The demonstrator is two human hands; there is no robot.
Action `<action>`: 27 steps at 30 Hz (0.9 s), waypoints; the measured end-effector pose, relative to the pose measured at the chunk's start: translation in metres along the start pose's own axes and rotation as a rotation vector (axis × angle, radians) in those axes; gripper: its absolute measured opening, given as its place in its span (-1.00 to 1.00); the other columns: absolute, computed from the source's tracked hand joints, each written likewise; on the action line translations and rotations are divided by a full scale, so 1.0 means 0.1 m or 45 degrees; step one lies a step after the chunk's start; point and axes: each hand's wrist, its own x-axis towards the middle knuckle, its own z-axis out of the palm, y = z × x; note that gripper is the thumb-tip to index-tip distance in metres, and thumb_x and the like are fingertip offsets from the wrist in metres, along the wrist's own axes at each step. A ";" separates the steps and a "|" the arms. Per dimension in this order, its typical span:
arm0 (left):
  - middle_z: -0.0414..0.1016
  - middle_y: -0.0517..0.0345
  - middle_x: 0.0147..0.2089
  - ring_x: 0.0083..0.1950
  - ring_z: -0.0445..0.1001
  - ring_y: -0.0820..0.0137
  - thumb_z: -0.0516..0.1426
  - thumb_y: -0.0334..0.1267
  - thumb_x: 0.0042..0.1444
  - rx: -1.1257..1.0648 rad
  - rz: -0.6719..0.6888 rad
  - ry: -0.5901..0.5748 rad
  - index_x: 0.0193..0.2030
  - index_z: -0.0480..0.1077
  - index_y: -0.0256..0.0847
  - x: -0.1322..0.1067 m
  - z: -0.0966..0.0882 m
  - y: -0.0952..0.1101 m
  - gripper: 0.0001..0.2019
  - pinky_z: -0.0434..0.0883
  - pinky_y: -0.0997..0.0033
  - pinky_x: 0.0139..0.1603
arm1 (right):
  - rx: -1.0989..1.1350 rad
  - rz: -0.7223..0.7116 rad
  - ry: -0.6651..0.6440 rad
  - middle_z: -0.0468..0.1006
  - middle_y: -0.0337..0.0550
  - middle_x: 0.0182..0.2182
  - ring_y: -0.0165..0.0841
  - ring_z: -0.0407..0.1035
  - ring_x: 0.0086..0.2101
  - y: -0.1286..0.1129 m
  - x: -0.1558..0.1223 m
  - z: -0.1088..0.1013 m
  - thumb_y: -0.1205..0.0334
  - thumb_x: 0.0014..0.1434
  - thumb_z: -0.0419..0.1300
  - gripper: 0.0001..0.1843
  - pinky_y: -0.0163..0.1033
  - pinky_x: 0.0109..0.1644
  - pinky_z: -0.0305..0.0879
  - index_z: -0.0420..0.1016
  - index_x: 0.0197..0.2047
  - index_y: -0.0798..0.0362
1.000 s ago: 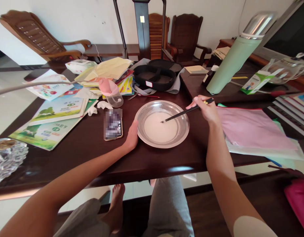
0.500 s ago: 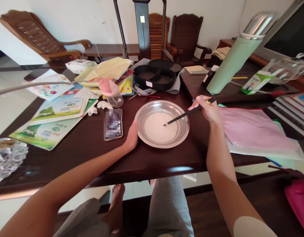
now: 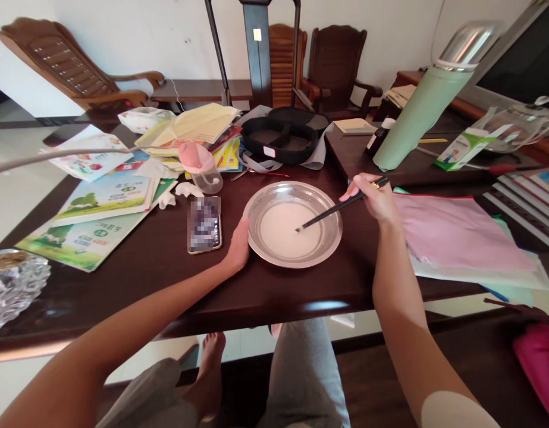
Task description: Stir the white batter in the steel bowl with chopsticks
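A round metal dish (image 3: 259,203) holding a white liquid sits on the dark wooden table (image 3: 167,261) in front of me. My right hand (image 3: 376,197) is closed around a pair of dark chopsticks (image 3: 334,210), whose tips dip into the white liquid right of the dish's middle. My left hand (image 3: 238,246) rests against the dish's left rim, fingers curved along it. A phone (image 3: 204,224) lies just left of that hand.
Picture books and papers (image 3: 104,196) cover the table's left side, with a pink-lidded cup (image 3: 201,166) behind the phone. A black case (image 3: 281,138), a green thermos (image 3: 423,107) and pink and green folders (image 3: 461,238) lie behind and right. A glass dish (image 3: 13,285) sits far left.
The chopstick tips have shifted slightly right and toward me within the liquid, and my right hand has moved a little right. My left hand and the dish have stayed put.
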 end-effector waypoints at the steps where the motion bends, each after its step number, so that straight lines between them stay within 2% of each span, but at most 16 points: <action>1: 0.65 -0.10 0.55 0.70 0.43 -0.15 0.12 0.47 0.47 -0.010 -0.010 -0.002 0.28 0.68 -0.13 0.00 0.00 0.00 -0.27 0.15 -0.30 0.86 | 0.012 0.012 -0.044 0.72 -0.17 -0.56 -0.10 0.72 -0.42 0.00 -0.01 0.01 -0.60 0.20 0.50 -0.27 0.04 -0.07 0.66 0.58 -0.55 -0.14; 4: 0.67 -0.07 0.54 0.68 0.46 -0.16 0.14 0.48 0.45 -0.004 -0.013 0.000 0.26 0.69 -0.11 0.00 0.01 0.03 -0.28 0.17 -0.28 0.85 | 0.032 0.055 -0.219 0.73 -0.15 -0.54 -0.09 0.74 -0.38 -0.02 -0.01 0.11 -0.61 0.16 0.52 -0.28 0.02 -0.07 0.68 0.60 -0.51 -0.12; 6: 0.69 -0.06 0.51 0.67 0.47 -0.16 0.13 0.47 0.47 0.009 -0.002 -0.001 0.27 0.69 -0.09 0.00 0.01 0.04 -0.30 0.18 -0.28 0.85 | 0.013 0.058 -0.247 0.75 -0.15 -0.52 -0.08 0.76 -0.33 -0.05 -0.01 0.16 -0.62 0.13 0.54 -0.28 0.01 -0.04 0.68 0.63 -0.48 -0.11; 11: 0.66 -0.11 0.54 0.70 0.43 -0.16 0.10 0.46 0.48 0.027 0.004 -0.014 0.32 0.67 -0.12 -0.01 0.01 0.05 -0.27 0.15 -0.28 0.86 | -0.030 0.037 -0.013 0.72 -0.20 -0.55 -0.05 0.74 -0.35 -0.04 0.01 0.04 -0.64 0.11 0.53 -0.29 0.10 0.05 0.67 0.59 -0.52 -0.17; 13: 0.65 -0.11 0.55 0.69 0.45 -0.16 0.11 0.46 0.48 0.015 -0.018 -0.016 0.33 0.66 -0.15 -0.01 0.01 0.05 -0.25 0.17 -0.26 0.85 | -0.002 0.042 -0.001 0.68 -0.20 -0.59 -0.05 0.72 -0.39 -0.02 0.01 0.00 -0.66 0.13 0.50 -0.27 0.12 0.01 0.66 0.55 -0.57 -0.19; 17: 0.67 -0.09 0.53 0.72 0.40 -0.16 0.10 0.48 0.48 0.029 -0.020 -0.001 0.33 0.66 -0.13 -0.01 0.00 0.02 -0.25 0.14 -0.26 0.87 | 0.035 0.054 -0.234 0.72 -0.17 -0.54 -0.07 0.73 -0.38 0.00 0.00 0.10 -0.62 0.16 0.52 -0.30 0.07 -0.06 0.66 0.63 -0.52 -0.17; 19: 0.67 -0.06 0.53 0.75 0.38 -0.14 0.09 0.47 0.49 0.019 -0.012 -0.014 0.35 0.66 -0.09 0.00 0.00 0.01 -0.27 0.14 -0.28 0.87 | 0.028 0.039 -0.291 0.75 -0.16 -0.51 -0.08 0.75 -0.34 -0.01 0.00 0.16 -0.61 0.14 0.53 -0.31 0.03 -0.04 0.67 0.66 -0.47 -0.13; 22: 0.66 -0.05 0.54 0.74 0.39 -0.12 0.09 0.45 0.50 -0.001 -0.008 -0.029 0.35 0.66 -0.06 0.00 0.00 0.00 -0.29 0.17 -0.28 0.86 | -0.010 0.012 -0.175 0.76 -0.16 -0.50 -0.10 0.78 -0.31 -0.01 0.02 0.13 -0.58 0.16 0.55 -0.31 0.01 0.00 0.68 0.65 -0.46 -0.11; 25: 0.67 -0.09 0.53 0.69 0.45 -0.19 0.13 0.47 0.47 -0.005 0.000 -0.003 0.28 0.68 -0.11 0.00 0.01 0.01 -0.28 0.18 -0.34 0.85 | 0.002 -0.017 -0.004 0.72 -0.18 -0.55 -0.13 0.74 -0.39 0.02 0.02 0.03 -0.56 0.21 0.53 -0.30 0.00 -0.03 0.67 0.60 -0.51 -0.12; 27: 0.70 -0.09 0.50 0.68 0.46 -0.22 0.15 0.50 0.44 -0.018 -0.006 0.008 0.24 0.69 -0.12 0.00 0.01 0.03 -0.27 0.17 -0.36 0.85 | 0.036 -0.010 -0.012 0.70 -0.17 -0.57 -0.13 0.71 -0.44 0.03 0.01 0.01 -0.57 0.22 0.51 -0.28 0.01 -0.09 0.65 0.59 -0.55 -0.12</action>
